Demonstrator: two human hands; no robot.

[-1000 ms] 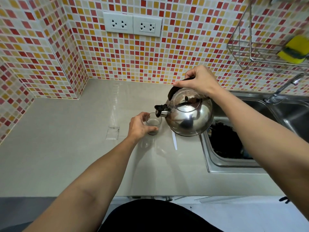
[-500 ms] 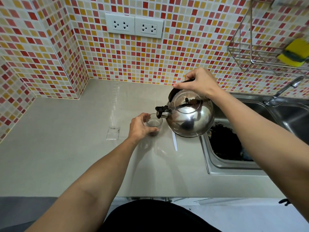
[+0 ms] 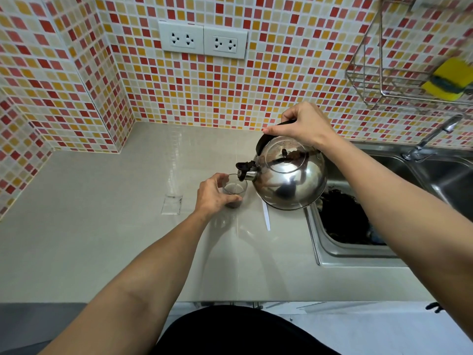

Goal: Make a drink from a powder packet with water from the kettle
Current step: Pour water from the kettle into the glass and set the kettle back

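1. Little has moved since the earlier frames: the kettle (image 3: pixel 289 172) stays tipped toward the glass (image 3: pixel 234 189), and both hands keep their places.
2. Right of centre in the frame, the right hand (image 3: pixel 303 125) is curled tight around the kettle's black handle (image 3: pixel 263 142), holding the steel body off the counter (image 3: pixel 102 226).
3. Its spout (image 3: pixel 247 174), cap flipped up, sits just over the rim of the glass.
4. At the centre, the left hand (image 3: pixel 213 197) wraps its fingers and thumb around the small clear glass, which stands on the counter with dark liquid at the bottom.
5. An empty clear packet (image 3: pixel 172 204) lies flat on the counter, left of the glass and apart from it.
6. A thin white strip (image 3: pixel 266 216) lies on the counter below the kettle.
7. At the right, the sink (image 3: pixel 358 254) holds something dark.
8. In the upper right, a wire rack (image 3: pixel 378 80) carries a yellow sponge (image 3: pixel 449 79).
9. 2 wall sockets (image 3: pixel 203 39) sit on the tiled wall in the upper middle.
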